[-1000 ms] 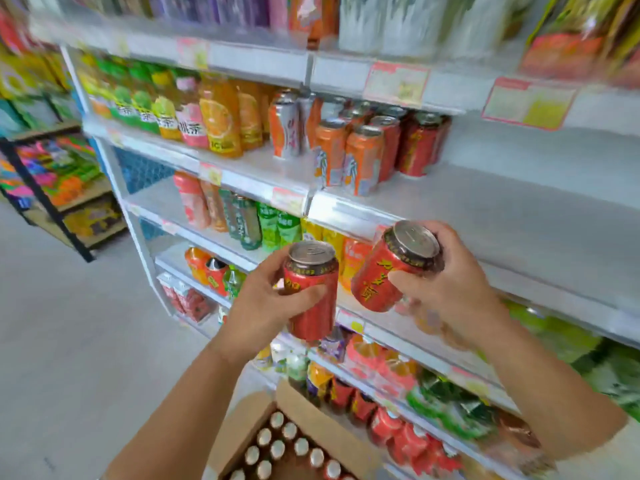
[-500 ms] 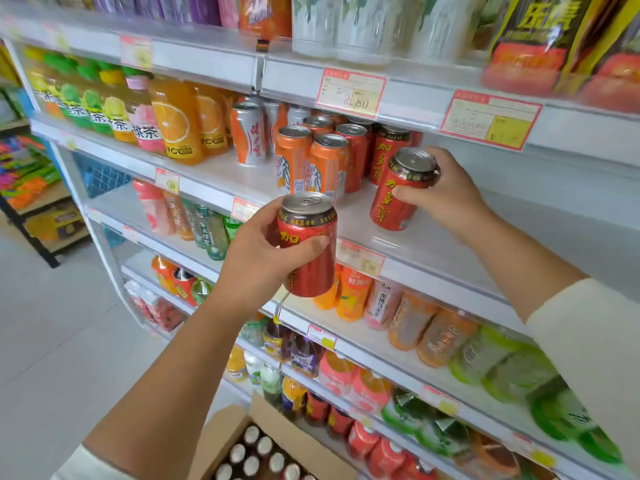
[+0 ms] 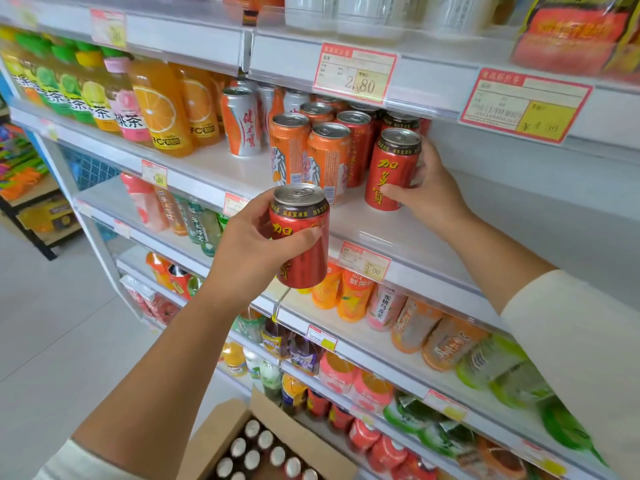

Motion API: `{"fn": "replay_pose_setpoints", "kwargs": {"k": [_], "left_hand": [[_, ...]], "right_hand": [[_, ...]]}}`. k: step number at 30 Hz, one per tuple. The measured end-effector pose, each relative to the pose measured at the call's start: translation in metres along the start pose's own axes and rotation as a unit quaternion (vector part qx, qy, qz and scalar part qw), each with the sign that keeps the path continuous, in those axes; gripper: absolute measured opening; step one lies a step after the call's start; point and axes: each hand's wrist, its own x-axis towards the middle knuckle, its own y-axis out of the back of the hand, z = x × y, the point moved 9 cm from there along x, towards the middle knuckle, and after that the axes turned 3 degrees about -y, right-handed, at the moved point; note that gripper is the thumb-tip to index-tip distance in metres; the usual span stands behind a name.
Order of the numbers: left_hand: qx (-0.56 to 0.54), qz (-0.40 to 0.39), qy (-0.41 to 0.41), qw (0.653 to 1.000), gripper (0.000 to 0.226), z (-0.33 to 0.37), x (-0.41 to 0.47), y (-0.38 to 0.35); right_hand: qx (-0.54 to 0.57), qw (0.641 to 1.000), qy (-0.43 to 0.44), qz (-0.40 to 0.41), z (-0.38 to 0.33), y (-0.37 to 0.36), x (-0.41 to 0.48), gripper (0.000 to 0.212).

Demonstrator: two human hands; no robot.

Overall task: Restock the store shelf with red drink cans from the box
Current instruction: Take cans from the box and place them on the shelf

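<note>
Two red cans: left hand [image 3: 249, 251] curls round the near can [image 3: 308, 268], right hand [image 3: 429, 199] round the far can [image 3: 393, 168] on the shelf [image 3: 519, 202]. Thumbs hide label parts; the box [image 3: 221, 427] is cut off below.

I wear a long-sleeved top in plain off-white fabric. The right sleeve [image 3: 575, 348] is the larger visible section: matte, single-colour cloth with shallow, soft folds, its edge crossing the forearm in a rounded line partway between wrist and elbow. The left sleeve [image 3: 69, 462] shows only as a narrow strip at the lower frame edge, in the same off-white cloth, too cropped for further detail. Below both sleeve edges each forearm is bare down to the wrist. My left hand [image 3: 249, 251] and right hand [image 3: 429, 199] are bare; the left thumbnail is cut short.
</note>
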Motion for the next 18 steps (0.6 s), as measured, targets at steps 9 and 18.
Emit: {"fn": "replay_pose_setpoints", "kwargs": {"k": [9, 18], "left_hand": [[0.0, -0.007, -0.005, 1.0, 0.046, -0.002, 0.006, 0.0], [0.005, -0.012, 0.004, 1.0, 0.045, -0.005, 0.009, -0.001]], "right_hand": [[-0.015, 0.998, -0.023, 0.056, 0.009, -0.014, 0.019, 0.064], [-0.022, 0.997, -0.061, 0.045, 0.015, -0.019, 0.021, 0.078]]}}
